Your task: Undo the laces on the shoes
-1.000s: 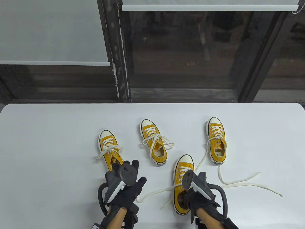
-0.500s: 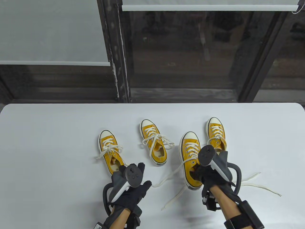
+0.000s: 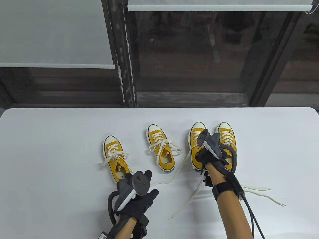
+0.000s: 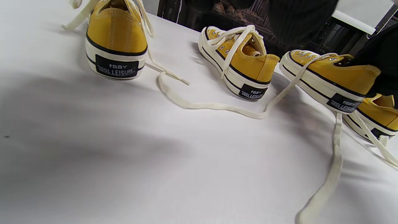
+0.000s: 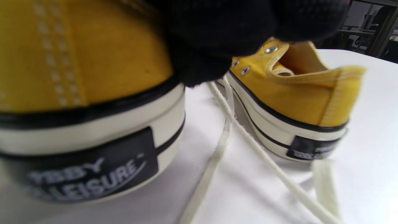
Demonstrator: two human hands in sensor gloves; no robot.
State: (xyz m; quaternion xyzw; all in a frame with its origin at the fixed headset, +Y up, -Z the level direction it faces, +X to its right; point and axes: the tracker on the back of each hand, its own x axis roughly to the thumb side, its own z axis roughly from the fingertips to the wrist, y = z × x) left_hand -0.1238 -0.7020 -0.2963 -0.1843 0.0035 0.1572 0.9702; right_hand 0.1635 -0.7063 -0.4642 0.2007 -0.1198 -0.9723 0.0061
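Note:
Several yellow low sneakers with cream laces stand on the white table (image 3: 49, 154). The left shoe (image 3: 113, 154) and the middle shoe (image 3: 160, 149) have tied bows. My right hand (image 3: 202, 156) grips the heel end of a third shoe (image 3: 194, 134), close beside the far-right shoe (image 3: 227, 135). The third shoe's loose laces (image 3: 185, 203) trail toward me. In the right wrist view my glove (image 5: 233, 31) holds the heel (image 5: 87, 93). My left hand (image 3: 150, 183) hovers behind the left shoe, fingers relaxed and holding nothing.
The far-right shoe's loose laces (image 3: 261, 193) lie across the table to the right of my right forearm. A dark window frame (image 3: 124, 62) rises beyond the table's far edge. The left wrist view shows the shoes' heels (image 4: 116, 46) from behind.
My right hand has carried the third shoe away from me and to the right, up beside the far-right shoe, dragging its laces along. My left hand has barely moved.

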